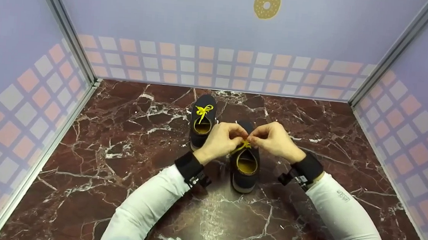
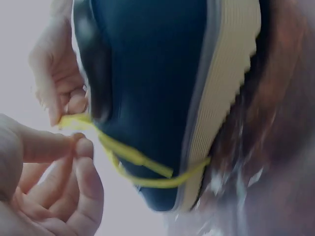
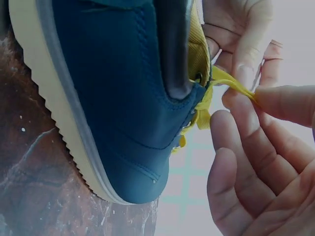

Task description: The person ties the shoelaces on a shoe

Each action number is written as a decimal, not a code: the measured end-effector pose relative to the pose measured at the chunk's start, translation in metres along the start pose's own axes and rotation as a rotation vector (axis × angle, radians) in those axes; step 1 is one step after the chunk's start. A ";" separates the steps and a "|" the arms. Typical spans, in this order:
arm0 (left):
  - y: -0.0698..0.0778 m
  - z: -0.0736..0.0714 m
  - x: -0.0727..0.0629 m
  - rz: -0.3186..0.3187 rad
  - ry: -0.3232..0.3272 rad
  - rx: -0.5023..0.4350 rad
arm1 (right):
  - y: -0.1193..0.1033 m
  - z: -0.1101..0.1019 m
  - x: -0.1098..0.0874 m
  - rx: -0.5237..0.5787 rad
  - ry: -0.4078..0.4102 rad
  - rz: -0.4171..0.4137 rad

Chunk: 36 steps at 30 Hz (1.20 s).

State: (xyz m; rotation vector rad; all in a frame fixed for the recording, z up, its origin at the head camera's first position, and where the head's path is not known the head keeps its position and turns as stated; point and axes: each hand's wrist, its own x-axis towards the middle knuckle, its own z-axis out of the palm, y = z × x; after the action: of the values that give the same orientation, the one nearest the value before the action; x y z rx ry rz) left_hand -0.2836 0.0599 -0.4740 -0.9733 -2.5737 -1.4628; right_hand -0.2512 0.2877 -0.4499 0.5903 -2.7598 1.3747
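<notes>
A dark blue shoe with a pale ridged sole stands on the marbled surface, its opening facing the person. Both hands meet over its yellow shoelace. My right hand pinches a loop of that lace between thumb and fingers, plainest in the right wrist view. From the other side my left hand pinches the lace close to the knot; in the left wrist view a lace end hangs over the shoe's side. Just left stands the matching shoe, its yellow lace tied in a bow.
Dark red marbled flooring with white veins lies around the shoes. A lilac back wall with a checkered band and two side walls enclose it. Black straps with small cameras circle both wrists.
</notes>
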 end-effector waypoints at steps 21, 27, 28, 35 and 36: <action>-0.002 -0.005 -0.005 -0.084 -0.015 0.345 | -0.001 0.003 -0.003 -0.016 0.012 0.013; 0.007 -0.013 -0.003 -0.078 -0.009 0.272 | -0.002 0.003 -0.003 -0.020 0.010 0.006; 0.009 -0.015 -0.003 -0.078 -0.018 0.259 | -0.002 0.003 -0.003 -0.019 0.008 0.007; 0.018 -0.020 -0.007 -0.080 -0.128 0.056 | -0.003 0.002 -0.002 -0.015 0.005 0.004; 0.019 -0.020 -0.007 -0.081 -0.142 0.026 | -0.003 0.002 -0.002 -0.016 0.006 0.002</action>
State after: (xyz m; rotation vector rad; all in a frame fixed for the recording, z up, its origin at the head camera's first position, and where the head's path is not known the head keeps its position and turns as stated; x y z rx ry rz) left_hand -0.2733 0.0474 -0.4505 -1.0173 -2.7549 -1.4228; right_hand -0.2479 0.2853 -0.4492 0.5826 -2.7652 1.3507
